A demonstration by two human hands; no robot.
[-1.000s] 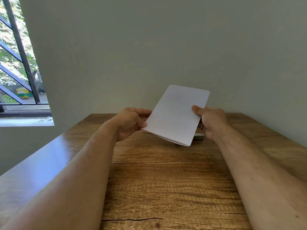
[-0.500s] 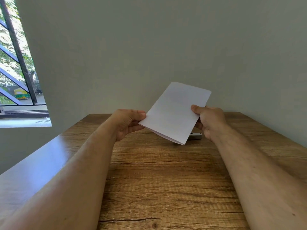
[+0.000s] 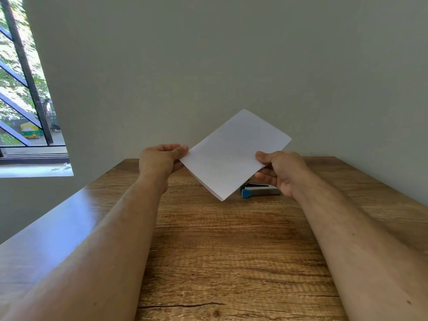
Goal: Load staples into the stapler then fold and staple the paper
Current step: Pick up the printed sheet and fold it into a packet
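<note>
The paper (image 3: 234, 156) is already folded, held above the stapler (image 3: 259, 190) on the surface (image 3: 231, 251), left hand (image 3: 162, 161) and right hand (image 3: 281, 172) each pinching an edge. Stapling remains; whether staples are loaded, I cannot tell.

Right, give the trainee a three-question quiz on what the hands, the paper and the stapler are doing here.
1. True or false: the folded paper lies flat on the table.
2. What holds the paper? A) left hand only B) right hand only C) both hands
3. Fill in: the stapler rests on the ____.

Key: 1 false, it is held in the air; 2 C, each hand pinches an edge; 3 table, untouched behind the paper.
</note>
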